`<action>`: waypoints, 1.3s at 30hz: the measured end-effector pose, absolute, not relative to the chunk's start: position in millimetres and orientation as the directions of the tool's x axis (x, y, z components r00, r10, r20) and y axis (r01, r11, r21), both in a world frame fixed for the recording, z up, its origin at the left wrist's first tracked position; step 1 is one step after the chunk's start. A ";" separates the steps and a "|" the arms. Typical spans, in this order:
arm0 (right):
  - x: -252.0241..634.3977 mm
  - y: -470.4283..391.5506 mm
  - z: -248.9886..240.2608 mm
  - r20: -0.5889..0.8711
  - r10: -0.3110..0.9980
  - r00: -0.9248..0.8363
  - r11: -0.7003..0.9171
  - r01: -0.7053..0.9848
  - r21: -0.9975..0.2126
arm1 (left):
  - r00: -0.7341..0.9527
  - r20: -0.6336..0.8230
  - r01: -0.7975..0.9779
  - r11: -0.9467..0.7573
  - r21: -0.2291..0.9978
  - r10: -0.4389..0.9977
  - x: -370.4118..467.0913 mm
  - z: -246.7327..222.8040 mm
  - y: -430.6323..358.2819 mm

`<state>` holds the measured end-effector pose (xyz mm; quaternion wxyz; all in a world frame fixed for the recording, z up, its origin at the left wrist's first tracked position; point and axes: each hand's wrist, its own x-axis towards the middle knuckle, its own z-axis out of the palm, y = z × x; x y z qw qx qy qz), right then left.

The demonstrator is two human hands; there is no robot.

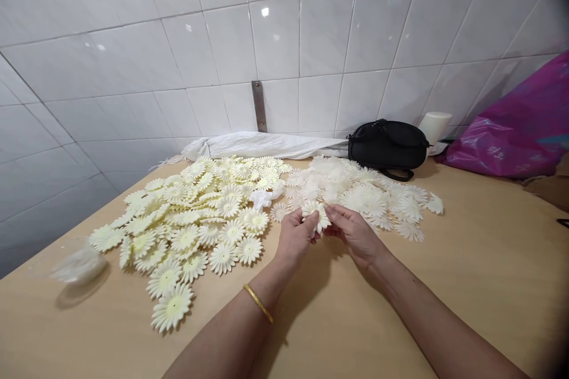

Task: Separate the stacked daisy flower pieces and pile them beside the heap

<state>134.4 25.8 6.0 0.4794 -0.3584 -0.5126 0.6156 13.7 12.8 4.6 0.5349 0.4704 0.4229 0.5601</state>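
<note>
Held flower [315, 217]: pale cream, petalled; was up between both hands, above the table [466, 308], in front of the gap where the two piles met.
Left hand [296, 235]: mostly closed; thumb pressed on the flower's face, fingers curled behind, gripping it.
Right hand [354, 233]: thumb and fingertips pinched together at the flower's right edge; lower fingers partly hidden, curled in.
Bracelet [258, 303]: gold-coloured, sat around the left wrist.
Yellowish flower pile [186, 213]: spread left of the hands, overlapping, two nearest blooms face up at the front.
Translucent petal pile [373, 195]: whitish, lay behind and right of the hands.
White scrap [261, 199]: crumpled, between the piles.
Clear container [80, 266]: far left, whitish contents, too blurred to identify.
Back edge: white cloth [267, 145], black case [387, 144], white cylinder [435, 125], purple bag [507, 130] at right.
Wall [324, 35]: white tile, metal strip [259, 108] fixed low.
</note>
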 end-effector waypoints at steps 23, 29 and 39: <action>139.6 30.9 11.4 0.141 0.987 0.076 0.153 -0.189 -0.970 | -0.154 0.194 0.038 -0.191 0.981 0.969 13.6 2.5 6.6; 129.1 17.7 13.6 0.179 0.977 -0.114 0.174 -0.053 -0.983 | -0.036 0.141 -0.086 -0.144 0.986 0.989 17.3 4.4 5.7; 134.8 27.3 8.7 0.070 0.991 -0.117 0.035 -0.272 -0.962 | -0.080 0.123 -0.139 -0.134 0.981 0.989 12.5 7.6 7.4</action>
